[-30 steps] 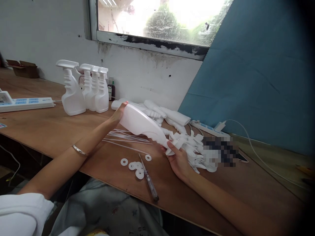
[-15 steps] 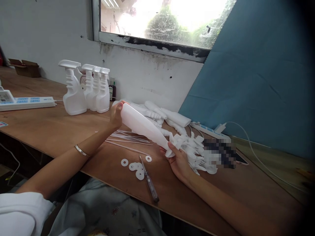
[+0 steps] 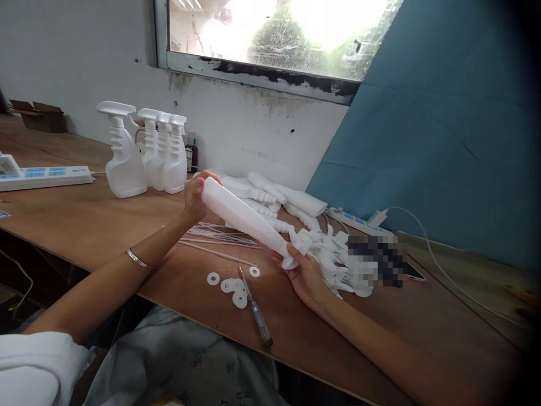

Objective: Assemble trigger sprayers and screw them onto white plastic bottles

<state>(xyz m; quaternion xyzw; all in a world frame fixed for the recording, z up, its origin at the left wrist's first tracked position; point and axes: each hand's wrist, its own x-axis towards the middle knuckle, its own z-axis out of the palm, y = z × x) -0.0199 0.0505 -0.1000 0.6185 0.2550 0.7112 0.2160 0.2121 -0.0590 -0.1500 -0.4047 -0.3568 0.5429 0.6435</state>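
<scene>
A white spray bottle [image 3: 243,214] lies tilted in the air between my two hands, its base up on the left and its spray head down on the right. My left hand [image 3: 196,196] is wrapped round the base end. At the other end, my right hand [image 3: 305,273] grips the spray head, with the thumb on top. Just behind it is a heap of white trigger spray heads [image 3: 333,254]. Below the bottle lie thin white tubes [image 3: 220,235], several white ring washers [image 3: 240,298] and a screwdriver with a clear handle [image 3: 258,318].
Several assembled spray bottles [image 3: 127,166] stand at the back left, beside a small dark bottle [image 3: 192,155]. White bottles [image 3: 302,200] lie piled against the wall. Power strips [image 3: 51,176] are at left and right. A phone [image 3: 416,273] lies at the right.
The bottle has turned a little about its long axis, and my left hand on its base has shifted slightly left. My right hand keeps its hold on the spray head.
</scene>
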